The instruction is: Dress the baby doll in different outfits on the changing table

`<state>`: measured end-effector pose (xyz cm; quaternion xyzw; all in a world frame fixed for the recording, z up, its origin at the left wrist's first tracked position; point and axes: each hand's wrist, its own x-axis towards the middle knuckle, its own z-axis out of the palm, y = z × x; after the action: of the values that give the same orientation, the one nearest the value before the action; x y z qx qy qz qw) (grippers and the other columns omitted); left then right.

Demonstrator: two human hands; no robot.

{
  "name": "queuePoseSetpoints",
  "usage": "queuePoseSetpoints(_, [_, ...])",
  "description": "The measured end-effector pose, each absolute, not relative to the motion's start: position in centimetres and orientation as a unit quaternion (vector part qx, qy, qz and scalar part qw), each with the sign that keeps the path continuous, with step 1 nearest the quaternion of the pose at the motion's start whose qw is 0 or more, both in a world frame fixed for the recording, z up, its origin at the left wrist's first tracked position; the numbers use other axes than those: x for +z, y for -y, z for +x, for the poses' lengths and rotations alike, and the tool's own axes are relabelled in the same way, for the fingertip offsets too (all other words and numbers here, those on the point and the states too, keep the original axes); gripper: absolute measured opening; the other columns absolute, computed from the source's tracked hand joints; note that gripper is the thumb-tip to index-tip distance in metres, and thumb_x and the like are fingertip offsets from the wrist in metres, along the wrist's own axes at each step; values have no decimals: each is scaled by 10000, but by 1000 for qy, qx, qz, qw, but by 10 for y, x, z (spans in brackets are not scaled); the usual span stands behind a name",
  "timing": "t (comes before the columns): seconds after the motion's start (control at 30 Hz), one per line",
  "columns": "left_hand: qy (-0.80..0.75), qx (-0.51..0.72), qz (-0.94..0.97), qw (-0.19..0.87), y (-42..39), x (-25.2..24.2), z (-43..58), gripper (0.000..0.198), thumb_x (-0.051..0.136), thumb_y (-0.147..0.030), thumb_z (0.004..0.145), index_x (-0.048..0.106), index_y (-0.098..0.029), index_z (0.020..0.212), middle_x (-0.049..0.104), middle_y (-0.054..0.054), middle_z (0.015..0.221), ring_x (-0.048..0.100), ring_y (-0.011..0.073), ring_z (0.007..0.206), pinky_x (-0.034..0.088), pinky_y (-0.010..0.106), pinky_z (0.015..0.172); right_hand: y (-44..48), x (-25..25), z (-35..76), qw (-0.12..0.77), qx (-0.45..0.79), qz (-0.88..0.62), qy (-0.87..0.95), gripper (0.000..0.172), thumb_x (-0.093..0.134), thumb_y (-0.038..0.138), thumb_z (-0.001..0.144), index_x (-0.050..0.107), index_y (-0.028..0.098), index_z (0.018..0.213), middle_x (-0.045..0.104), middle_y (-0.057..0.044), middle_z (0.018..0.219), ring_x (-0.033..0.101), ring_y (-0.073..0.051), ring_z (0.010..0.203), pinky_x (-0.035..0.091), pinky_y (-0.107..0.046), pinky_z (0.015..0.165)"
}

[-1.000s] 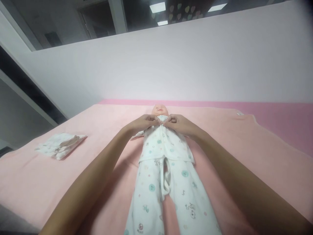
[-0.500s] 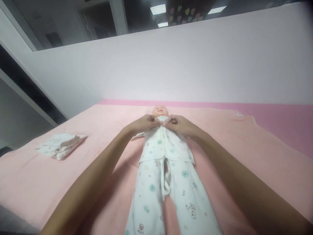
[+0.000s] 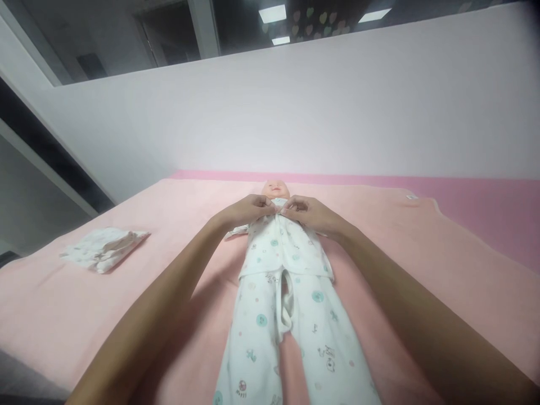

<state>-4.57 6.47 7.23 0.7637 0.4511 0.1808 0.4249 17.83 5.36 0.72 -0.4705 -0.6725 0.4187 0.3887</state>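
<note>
Left fingers (image 3: 265,211) and right fingers (image 3: 292,214) pinch the shirt (image 3: 274,247) on a doll (image 3: 276,189); peach blanket (image 3: 422,236) beneath, white wall (image 3: 295,112) beyond.

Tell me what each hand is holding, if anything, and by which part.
The left hand and right hand both pinch the upper middle front of the printed top on the doll.
</note>
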Motion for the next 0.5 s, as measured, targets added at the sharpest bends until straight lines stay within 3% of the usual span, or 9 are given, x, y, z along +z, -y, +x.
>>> queuePoseSetpoints(0.33, [-448,187,767,419,-64,75,-52,417,771,-562,734,719,-175,881,645,49,815,572,182,729,416,301,667,-53,5,176,388,442,-485,647,423,813,600,768,712,250,984,704,-21,895,649,-196,821,504,-290,712])
queuePoseSetpoints(0.5, [-444,174,774,416,-66,76,-55,404,780,-552,722,733,-181,874,651,45,778,583,185,703,417,308,654,-47,13,176,372,453,-493,643,413,778,602,807,724,246,1009,689,-28,905,617,-180,797,477,-276,685])
